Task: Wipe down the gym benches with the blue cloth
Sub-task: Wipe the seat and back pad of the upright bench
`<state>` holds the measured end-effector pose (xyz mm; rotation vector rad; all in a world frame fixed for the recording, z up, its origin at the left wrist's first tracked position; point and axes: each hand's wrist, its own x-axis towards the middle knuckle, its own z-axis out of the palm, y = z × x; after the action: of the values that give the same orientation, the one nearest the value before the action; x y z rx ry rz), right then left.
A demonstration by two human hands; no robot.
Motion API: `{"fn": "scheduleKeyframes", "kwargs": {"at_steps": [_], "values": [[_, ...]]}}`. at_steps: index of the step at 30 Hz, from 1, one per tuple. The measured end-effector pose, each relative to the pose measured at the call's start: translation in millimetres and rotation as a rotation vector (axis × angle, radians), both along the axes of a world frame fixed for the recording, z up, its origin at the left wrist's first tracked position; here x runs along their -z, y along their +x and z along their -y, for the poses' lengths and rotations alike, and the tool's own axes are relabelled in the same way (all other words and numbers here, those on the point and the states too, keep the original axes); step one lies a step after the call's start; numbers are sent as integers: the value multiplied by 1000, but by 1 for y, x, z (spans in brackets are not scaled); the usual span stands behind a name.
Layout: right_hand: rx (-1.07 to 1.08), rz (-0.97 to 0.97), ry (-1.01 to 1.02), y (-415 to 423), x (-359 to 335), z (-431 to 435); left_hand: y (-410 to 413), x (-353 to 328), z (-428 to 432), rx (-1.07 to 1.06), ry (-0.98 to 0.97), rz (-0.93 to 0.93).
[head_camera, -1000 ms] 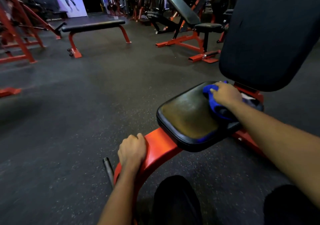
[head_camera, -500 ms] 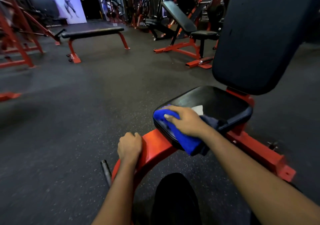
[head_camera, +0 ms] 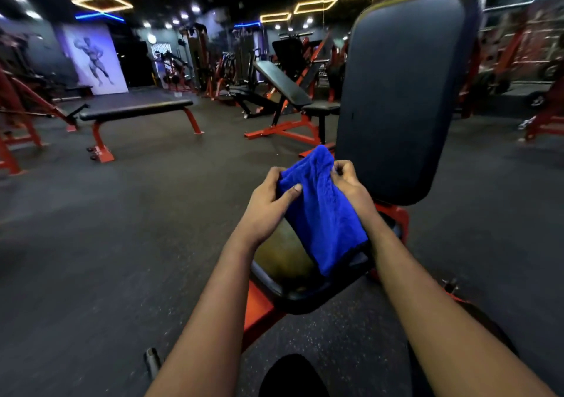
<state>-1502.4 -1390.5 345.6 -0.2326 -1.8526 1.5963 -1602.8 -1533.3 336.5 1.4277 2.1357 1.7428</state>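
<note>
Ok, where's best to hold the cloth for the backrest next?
Probably the bunched top edge of the cloth, taken from above, where the left hand and right hand pinch it: the rest hangs loose over the seat, free to wipe the upright backrest.

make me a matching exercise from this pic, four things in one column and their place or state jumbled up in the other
Things:
1 blue cloth
2 seat pad
3 flat bench
4 back pad

Place or state:
a upright, just right of the cloth
b held up by left hand and right hand
c standing far off on the left
d beneath the cloth, partly hidden by it

Pairs: 1-b, 2-d, 3-c, 4-a
</note>
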Motion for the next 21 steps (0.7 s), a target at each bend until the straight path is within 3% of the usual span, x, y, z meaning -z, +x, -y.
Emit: {"fn": "scheduleKeyframes", "kwargs": {"at_steps": [5, 9, 15, 17, 21], "values": [[146, 35, 119, 11, 3, -44, 0, -3, -33, -174, 46, -122], [513, -23, 91, 24, -4, -107, -14, -15, -68, -455, 96, -195], [930, -38, 101, 36, -31, -207, -27, -34, -143, -767, -30, 68], [939, -6, 196, 35, -41, -231, -25, -38, -171, -784, -8, 125], [702, -24, 207, 21, -43, -247, 3, -35, -235, -673, 163, 196]]}}
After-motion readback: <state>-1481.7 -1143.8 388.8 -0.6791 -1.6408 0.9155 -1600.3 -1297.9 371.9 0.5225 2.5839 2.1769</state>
